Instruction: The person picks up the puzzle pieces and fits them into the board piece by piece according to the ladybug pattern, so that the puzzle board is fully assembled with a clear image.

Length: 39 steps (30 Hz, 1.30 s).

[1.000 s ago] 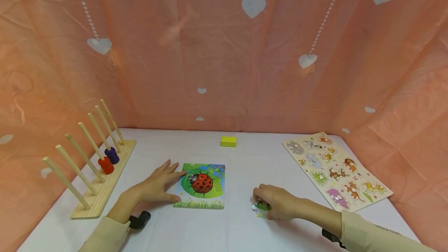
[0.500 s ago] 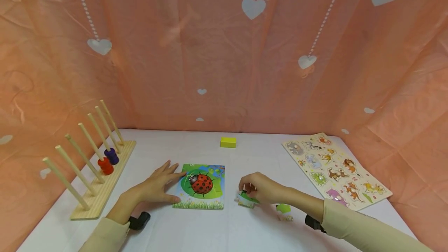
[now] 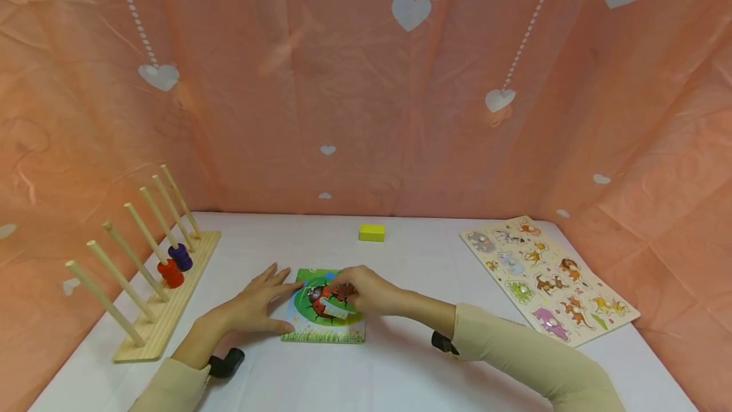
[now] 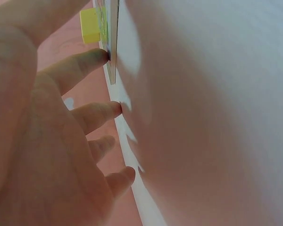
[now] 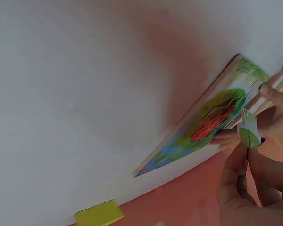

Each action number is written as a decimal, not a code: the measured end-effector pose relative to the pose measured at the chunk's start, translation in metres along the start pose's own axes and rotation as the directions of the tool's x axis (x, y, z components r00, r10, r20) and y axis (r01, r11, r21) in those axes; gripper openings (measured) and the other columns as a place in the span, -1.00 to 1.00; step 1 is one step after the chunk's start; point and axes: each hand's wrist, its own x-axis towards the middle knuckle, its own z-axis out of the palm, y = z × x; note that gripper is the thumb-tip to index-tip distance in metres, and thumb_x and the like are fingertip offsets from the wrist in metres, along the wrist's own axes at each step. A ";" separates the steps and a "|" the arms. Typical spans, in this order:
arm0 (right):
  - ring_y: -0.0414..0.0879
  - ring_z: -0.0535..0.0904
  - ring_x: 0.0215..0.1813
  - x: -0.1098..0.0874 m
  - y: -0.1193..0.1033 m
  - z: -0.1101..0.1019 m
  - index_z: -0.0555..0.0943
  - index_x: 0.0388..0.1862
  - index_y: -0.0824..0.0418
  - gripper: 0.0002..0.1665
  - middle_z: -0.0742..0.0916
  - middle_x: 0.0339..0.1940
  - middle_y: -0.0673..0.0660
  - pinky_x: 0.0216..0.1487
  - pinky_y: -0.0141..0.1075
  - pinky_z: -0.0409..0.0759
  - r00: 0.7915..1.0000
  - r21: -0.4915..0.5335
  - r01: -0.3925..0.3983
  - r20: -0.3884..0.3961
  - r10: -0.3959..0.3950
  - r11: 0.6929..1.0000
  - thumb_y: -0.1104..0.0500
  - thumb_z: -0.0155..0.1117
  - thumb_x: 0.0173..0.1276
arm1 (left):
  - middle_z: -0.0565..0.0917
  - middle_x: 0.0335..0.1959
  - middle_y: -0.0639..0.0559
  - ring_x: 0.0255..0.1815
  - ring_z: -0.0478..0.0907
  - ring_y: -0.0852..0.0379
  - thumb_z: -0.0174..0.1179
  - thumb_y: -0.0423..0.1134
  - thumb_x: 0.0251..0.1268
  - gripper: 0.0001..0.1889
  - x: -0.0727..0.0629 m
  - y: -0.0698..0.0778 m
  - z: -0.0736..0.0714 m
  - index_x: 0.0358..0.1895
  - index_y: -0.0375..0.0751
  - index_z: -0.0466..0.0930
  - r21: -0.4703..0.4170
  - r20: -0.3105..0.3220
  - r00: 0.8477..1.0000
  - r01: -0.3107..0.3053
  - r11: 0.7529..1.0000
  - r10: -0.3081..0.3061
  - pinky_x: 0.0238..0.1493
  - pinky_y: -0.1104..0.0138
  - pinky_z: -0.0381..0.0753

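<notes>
A square ladybug jigsaw puzzle (image 3: 323, 334) lies flat at the middle of the table. My left hand (image 3: 251, 305) rests at its left side, fingers spread, with index finger and thumb touching the puzzle's edge. In the left wrist view one fingertip (image 4: 103, 55) meets the thin board edge (image 4: 114, 44). My right hand (image 3: 372, 292) is over the puzzle's right half. Between thumb and fingertips it pinches a small green and white puzzle piece (image 5: 249, 133), held above the board and partly covering the ladybug. My right hand hides the board's upper right part.
A wooden peg stand (image 3: 189, 285) with red and purple rings stands at the left. Behind the puzzle is a yellow block (image 3: 372, 233). An animal knob puzzle board (image 3: 532, 301) lies at the right. Pink cloth (image 3: 366, 113) hangs round the table.
My right hand took up a puzzle piece from the table and carried it left over the ladybug puzzle. Another loose piece, seen earlier, is now behind the right sleeve. My left hand has stayed put.
</notes>
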 end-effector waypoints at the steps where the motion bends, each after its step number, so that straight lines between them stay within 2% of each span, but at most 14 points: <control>1: -0.21 0.52 -0.37 0.003 -0.003 0.003 0.68 0.00 0.47 -0.47 0.73 -0.26 0.21 -0.37 -0.53 0.47 1.000 0.003 0.000 0.009 0.000 1.000 0.71 0.02 0.10 | 0.15 0.48 -0.53 0.50 -0.17 -0.56 0.49 0.14 0.01 -0.09 0.000 0.000 0.000 0.40 -0.28 0.41 -0.003 0.002 1.000 0.000 1.000 0.000 0.32 -0.46 -0.07; 5: -0.30 0.38 -0.49 0.011 -0.010 0.012 0.68 -0.01 0.45 -0.50 0.70 -0.42 0.19 -0.48 -0.56 0.36 1.000 -0.008 0.012 0.027 -0.011 1.000 0.72 0.05 0.13 | 0.12 0.49 -0.51 0.51 -0.20 -0.55 0.47 0.16 0.03 -0.09 -0.001 -0.001 0.001 0.42 -0.26 0.39 -0.021 0.010 1.000 0.007 1.000 -0.007 0.31 -0.47 -0.08; 7: -0.30 0.39 -0.49 0.013 -0.011 0.016 0.69 -0.05 0.44 -0.52 0.70 -0.45 0.18 -0.47 -0.56 0.37 1.000 -0.024 0.012 0.025 -0.011 1.000 0.72 0.06 0.13 | 0.11 0.50 -0.50 0.51 -0.21 -0.55 0.47 0.17 0.03 -0.09 -0.001 -0.001 0.001 0.42 -0.24 0.39 -0.028 0.012 1.000 0.011 1.000 -0.011 0.30 -0.48 -0.09; 14: -0.22 0.55 -0.42 0.015 -0.007 0.025 0.73 -0.17 0.42 -0.57 0.75 -0.38 0.17 -0.42 -0.57 0.46 1.000 -0.087 0.031 0.008 -0.030 0.996 0.71 0.11 0.09 | 0.12 0.49 -0.52 0.51 -0.19 -0.55 0.46 0.17 0.04 -0.09 -0.002 -0.002 0.001 0.42 -0.24 0.39 -0.011 0.003 1.000 0.000 1.000 0.000 0.33 -0.45 -0.09; 21: -0.32 0.52 -0.41 0.014 -0.005 0.030 0.73 -0.14 0.41 -0.62 0.76 -0.35 0.14 -0.40 -0.59 0.49 1.000 -0.097 -0.005 0.009 0.006 0.995 0.67 0.19 0.13 | 0.13 0.49 -0.51 0.52 -0.18 -0.54 0.47 0.17 0.03 -0.10 -0.002 -0.003 0.001 0.42 -0.23 0.40 -0.012 0.001 1.000 0.004 1.000 -0.004 0.34 -0.44 -0.08; 26: -0.37 0.47 -0.39 0.012 -0.008 0.033 0.75 -0.12 0.30 -0.68 0.73 -0.36 0.01 -0.36 -0.58 0.46 0.999 -0.178 -0.042 0.023 0.046 0.983 0.52 0.37 0.15 | 0.13 0.49 -0.50 0.52 -0.19 -0.54 0.47 0.17 0.02 -0.09 -0.002 -0.004 0.002 0.42 -0.22 0.40 -0.017 0.001 1.000 0.004 1.000 -0.004 0.33 -0.45 -0.08; 30: -0.35 0.50 -0.30 0.010 -0.009 0.036 0.74 -0.07 0.25 -0.64 0.72 -0.28 -0.03 -0.27 -0.56 0.47 0.998 -0.240 -0.048 0.016 0.053 0.970 0.48 0.42 0.13 | 0.13 0.49 -0.51 0.51 -0.18 -0.55 0.47 0.17 0.02 -0.09 -0.002 -0.004 0.002 0.42 -0.22 0.40 -0.017 0.000 1.000 0.000 1.000 0.000 0.32 -0.46 -0.08; 35: -0.27 0.58 -0.06 0.008 -0.013 0.039 0.75 -0.04 0.23 -0.59 0.73 -0.11 0.02 -0.03 -0.50 0.51 1.000 -0.312 -0.024 0.001 0.026 0.950 0.45 0.47 0.10 | 0.13 0.49 -0.51 0.51 -0.18 -0.55 0.47 0.16 0.03 -0.09 -0.003 -0.003 0.002 0.42 -0.23 0.39 -0.015 0.002 1.000 0.001 1.000 0.000 0.32 -0.46 -0.07; 39: -0.25 0.59 -0.01 0.007 -0.015 0.040 0.75 -0.02 0.17 -0.58 0.71 -0.07 -0.01 -0.04 -0.46 0.55 0.999 -0.372 -0.042 -0.013 0.040 0.927 0.35 0.54 0.09 | 0.12 0.50 -0.50 0.52 -0.19 -0.54 0.46 0.17 0.04 -0.09 -0.003 -0.001 0.000 0.43 -0.22 0.39 -0.027 0.005 1.000 0.006 1.000 -0.006 0.32 -0.46 -0.07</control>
